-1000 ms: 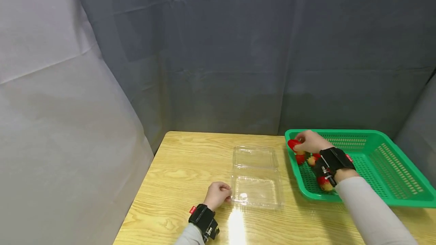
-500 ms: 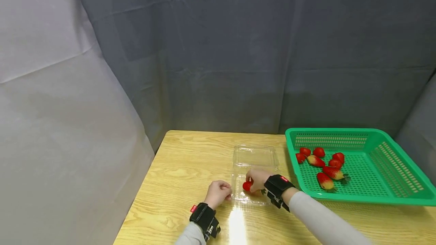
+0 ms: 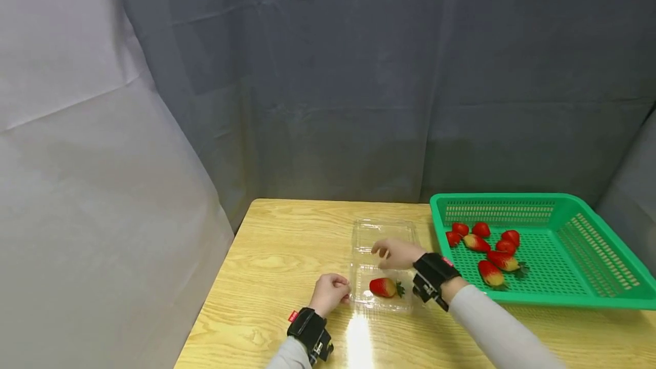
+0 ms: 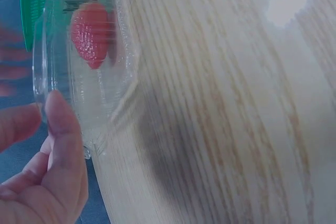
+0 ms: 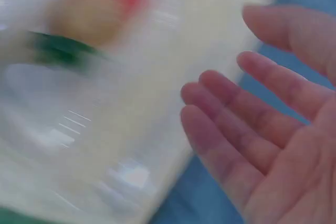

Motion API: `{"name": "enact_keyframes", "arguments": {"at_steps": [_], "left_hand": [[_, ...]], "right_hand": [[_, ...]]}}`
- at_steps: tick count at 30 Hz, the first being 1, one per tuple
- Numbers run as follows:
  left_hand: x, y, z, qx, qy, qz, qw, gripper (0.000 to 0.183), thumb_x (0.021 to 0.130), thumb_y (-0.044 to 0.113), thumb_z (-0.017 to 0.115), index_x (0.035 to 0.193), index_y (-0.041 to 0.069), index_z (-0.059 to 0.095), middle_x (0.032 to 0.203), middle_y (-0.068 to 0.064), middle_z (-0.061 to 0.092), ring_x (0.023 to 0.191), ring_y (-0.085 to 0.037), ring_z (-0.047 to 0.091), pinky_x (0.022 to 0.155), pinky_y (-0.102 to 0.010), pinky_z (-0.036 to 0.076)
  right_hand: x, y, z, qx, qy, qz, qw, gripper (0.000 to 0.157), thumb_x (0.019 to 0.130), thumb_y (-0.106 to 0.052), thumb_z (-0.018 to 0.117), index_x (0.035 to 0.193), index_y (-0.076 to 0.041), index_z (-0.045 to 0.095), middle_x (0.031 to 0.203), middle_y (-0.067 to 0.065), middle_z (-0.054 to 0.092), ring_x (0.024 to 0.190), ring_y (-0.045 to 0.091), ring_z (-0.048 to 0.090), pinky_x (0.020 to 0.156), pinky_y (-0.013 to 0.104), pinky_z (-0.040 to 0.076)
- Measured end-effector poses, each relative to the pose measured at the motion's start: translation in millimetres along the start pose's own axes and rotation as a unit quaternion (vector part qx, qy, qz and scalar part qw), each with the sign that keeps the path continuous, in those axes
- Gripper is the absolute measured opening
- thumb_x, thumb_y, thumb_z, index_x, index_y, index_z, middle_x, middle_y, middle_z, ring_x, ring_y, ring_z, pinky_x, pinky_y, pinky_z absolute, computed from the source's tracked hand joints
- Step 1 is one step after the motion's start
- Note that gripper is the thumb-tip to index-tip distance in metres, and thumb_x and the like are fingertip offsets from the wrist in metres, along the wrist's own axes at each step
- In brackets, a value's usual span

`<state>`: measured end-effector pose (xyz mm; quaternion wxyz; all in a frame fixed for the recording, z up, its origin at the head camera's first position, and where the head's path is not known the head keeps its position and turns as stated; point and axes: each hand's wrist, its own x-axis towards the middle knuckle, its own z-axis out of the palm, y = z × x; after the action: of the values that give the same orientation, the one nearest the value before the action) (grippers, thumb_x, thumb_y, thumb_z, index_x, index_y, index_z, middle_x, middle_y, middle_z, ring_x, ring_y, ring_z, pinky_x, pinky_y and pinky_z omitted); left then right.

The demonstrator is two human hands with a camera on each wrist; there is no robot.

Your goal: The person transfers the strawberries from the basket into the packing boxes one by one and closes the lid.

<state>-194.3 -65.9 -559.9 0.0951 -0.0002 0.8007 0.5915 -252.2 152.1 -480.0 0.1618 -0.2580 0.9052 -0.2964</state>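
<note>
Strawberry point(image 3: 383, 287), red shading to yellow at its leafy end, lies on its side just below and right of the middle of the head view. It sits in the near half of a clear plastic container point(image 3: 360, 271), leaves toward the right of the frame, while the container's other half lies unfolded above it. The right hand point(image 3: 400, 253) hangs over the container, just above the strawberry in the frame and apart from it. Its fingers are spread with nothing between them, and the right wrist view shows the gap between thumb and fingertips plainly (the fruit at upper left there is blurred). At lower centre of the head view, the left hand point(image 3: 328, 295) is at the container's left edge; in the left wrist view its thumb and forefinger are nearly together, pinching the clear rim.

Farther out, at the right of the frame, a green basket point(image 3: 550, 258) with slotted walls holds more strawberries point(image 3: 503, 261), clustered toward its left side, some wholly red, others red and yellow. A black band point(image 3: 309, 329) wraps the left wrist and another band point(image 3: 435, 276) the right, each above a pale sleeve point(image 3: 502, 323). Everything rests on a wood-grain table point(image 3: 287, 244); dark grey cloth point(image 3: 333, 84) fills the upper frame, paler cloth point(image 3: 87, 158) the left.
</note>
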Motion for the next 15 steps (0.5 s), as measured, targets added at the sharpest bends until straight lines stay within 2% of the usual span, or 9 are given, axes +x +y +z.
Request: {"name": "enact_keyframes", "arguments": {"at_steps": [1,3,5,7,9,11,13,15], "left_hand": [[-0.4,0.1,-0.3,0.000,0.000,0.001,1.0000,0.005,0.078,-0.004,0.061,0.082,-0.007,0.062,0.063,-0.007,0.059,0.055,-0.022,0.063,0.052,-0.032,0.056],[-0.9,-0.6,-1.3,0.000,0.000,0.006,1.0000,0.005,0.078,-0.004,0.061,0.082,-0.007,0.062,0.063,-0.008,0.059,0.055,-0.024,0.063,0.052,-0.033,0.056],[-1.2,-1.3,-2.5,-0.002,0.001,0.005,1.0000,0.006,0.077,-0.004,0.061,0.082,-0.007,0.062,0.063,-0.008,0.059,0.056,-0.026,0.063,0.053,-0.033,0.057],[-1.7,-1.7,-3.7,-0.004,0.002,0.010,0.9999,0.006,0.077,-0.004,0.061,0.082,-0.008,0.061,0.063,-0.008,0.059,0.056,-0.027,0.063,0.052,-0.033,0.057],[-1.7,-2.1,-4.6,-0.005,0.005,0.013,0.9999,0.006,0.077,-0.005,0.060,0.082,-0.008,0.061,0.063,-0.008,0.059,0.056,-0.028,0.063,0.052,-0.033,0.057],[-2.4,-1.5,-5.2,-0.005,0.006,0.013,0.9999,0.006,0.077,-0.005,0.060,0.082,-0.008,0.061,0.064,-0.008,0.059,0.057,-0.027,0.063,0.052,-0.032,0.057],[-3.4,-0.6,-5.5,-0.002,0.004,0.013,0.9999,0.006,0.078,-0.005,0.060,0.083,-0.008,0.061,0.065,-0.009,0.059,0.058,-0.027,0.064,0.052,-0.033,0.057],[-4.3,0.2,-5.3,0.002,0.002,0.010,0.9999,0.007,0.078,-0.004,0.060,0.083,-0.009,0.061,0.065,-0.010,0.060,0.058,-0.027,0.064,0.053,-0.033,0.057]], "right_hand": [[-1,1,-16.6,0.008,0.035,-0.015,0.999,0.027,0.080,-0.003,0.065,0.106,0.004,0.059,0.095,0.017,0.061,0.084,0.028,0.059,0.070,0.038,0.052],[-5,7,-48.7,0.012,0.112,-0.021,0.993,0.022,0.083,-0.003,0.061,0.104,0.003,0.060,0.092,0.016,0.061,0.083,0.028,0.059,0.069,0.038,0.051],[-10,17,-75.9,0.004,0.175,0.016,0.984,0.021,0.086,-0.004,0.058,0.105,0.003,0.059,0.094,0.018,0.060,0.085,0.030,0.057,0.069,0.039,0.050],[-15,32,-94.0,-0.013,0.210,0.068,0.975,0.022,0.087,-0.005,0.055,0.107,0.004,0.058,0.098,0.022,0.058,0.086,0.033,0.055,0.069,0.040,0.048],[-19,51,-103.3,-0.030,0.208,0.116,0.971,0.024,0.088,-0.005,0.052,0.109,0.007,0.055,0.100,0.026,0.055,0.085,0.036,0.053,0.067,0.041,0.045],[-21,73,-104.6,-0.042,0.185,0.149,0.971,0.027,0.088,-0.004,0.049,0.111,0.010,0.052,0.101,0.030,0.053,0.084,0.038,0.052,0.065,0.042,0.044],[-22,95,-98.7,-0.055,0.158,0.166,0.972,0.029,0.087,-0.003,0.048,0.111,0.013,0.052,0.103,0.033,0.053,0.082,0.039,0.052,0.064,0.042,0.045],[-24,120,-87.6,-0.041,0.125,0.175,0.976,0.032,0.085,-0.001,0.047,0.113,0.014,0.051,0.107,0.035,0.051,0.073,0.037,0.053,0.059,0.041,0.045]]}}
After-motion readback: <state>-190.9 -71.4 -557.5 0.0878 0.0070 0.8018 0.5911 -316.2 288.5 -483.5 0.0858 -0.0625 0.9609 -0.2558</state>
